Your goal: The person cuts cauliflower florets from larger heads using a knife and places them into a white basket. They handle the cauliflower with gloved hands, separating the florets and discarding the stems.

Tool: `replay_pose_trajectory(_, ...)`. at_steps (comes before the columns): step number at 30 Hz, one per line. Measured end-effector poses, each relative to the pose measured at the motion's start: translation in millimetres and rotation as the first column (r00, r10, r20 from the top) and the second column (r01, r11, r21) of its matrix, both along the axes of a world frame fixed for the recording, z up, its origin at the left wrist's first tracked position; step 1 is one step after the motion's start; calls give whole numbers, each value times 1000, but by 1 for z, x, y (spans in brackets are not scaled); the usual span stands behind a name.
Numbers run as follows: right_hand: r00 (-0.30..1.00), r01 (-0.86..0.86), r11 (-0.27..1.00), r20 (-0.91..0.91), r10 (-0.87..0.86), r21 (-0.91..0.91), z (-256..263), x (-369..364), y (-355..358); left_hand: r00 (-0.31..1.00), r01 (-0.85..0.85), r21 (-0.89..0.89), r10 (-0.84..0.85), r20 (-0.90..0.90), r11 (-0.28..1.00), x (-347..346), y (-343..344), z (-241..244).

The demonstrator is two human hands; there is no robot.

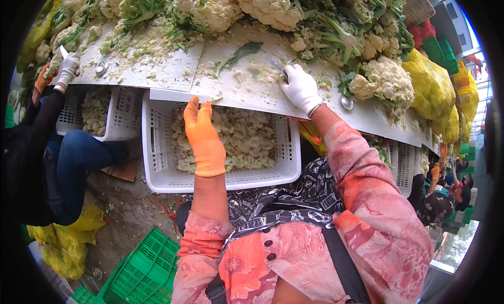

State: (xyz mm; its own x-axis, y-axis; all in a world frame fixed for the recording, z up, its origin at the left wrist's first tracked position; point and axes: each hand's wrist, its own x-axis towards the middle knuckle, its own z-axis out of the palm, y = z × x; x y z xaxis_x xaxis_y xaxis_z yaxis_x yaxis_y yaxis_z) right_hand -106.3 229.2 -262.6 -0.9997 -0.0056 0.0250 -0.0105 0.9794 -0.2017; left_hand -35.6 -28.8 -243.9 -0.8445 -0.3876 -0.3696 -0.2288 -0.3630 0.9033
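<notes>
My left hand (202,134), in an orange glove, is raised over the near edge of the white table (169,63), its fingers apart and no held object visible. Below it stands a white plastic basket (244,182) partly filled with cauliflower florets (244,134). My right hand (299,85), in a white glove, is closed around a knife (279,68) whose blade points up and left over the tabletop. Ahead of the blade lies a loose green leaf (244,51) among scattered crumbs. Whole cauliflower heads (267,8) are heaped along the far side.
At the left, a co-worker's gloved hands (69,65) hold a knife and a cauliflower piece. Another white basket (126,115) stands there. Yellow net bags (429,87) hang at the right. Green crates (145,264) lie on the floor. Other people are farther right.
</notes>
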Motion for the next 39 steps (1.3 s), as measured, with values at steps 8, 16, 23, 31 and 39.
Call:
replay_pose_trajectory(8, 983, -111, 990, 139, 122, -90, 11, -48, -77, 998, -52, 77, 53, -20, 996, -2, 0, -1)
replay_pose_trajectory(16, 837, -452, 806, 130, 531, -383, 18, 6, -97, 989, -128, 81, 132, -59, 989, -6, -9, -4)
replay_pose_trajectory(23, 979, -160, 985, 117, 166, -58, 5, -86, -98, 994, -26, 194, 45, -96, 981, -8, -2, -5)
replay_pose_trajectory(31, 970, 36, 998, 239, -49, 58, 69, 14, 45, 997, 17, 235, 2, -82, 972, -16, -7, -15)
replay_pose_trajectory(39, 987, 111, 991, -124, -101, 75, 38, -46, 79, 989, 133, 229, -112, -101, 964, -12, 18, -15)
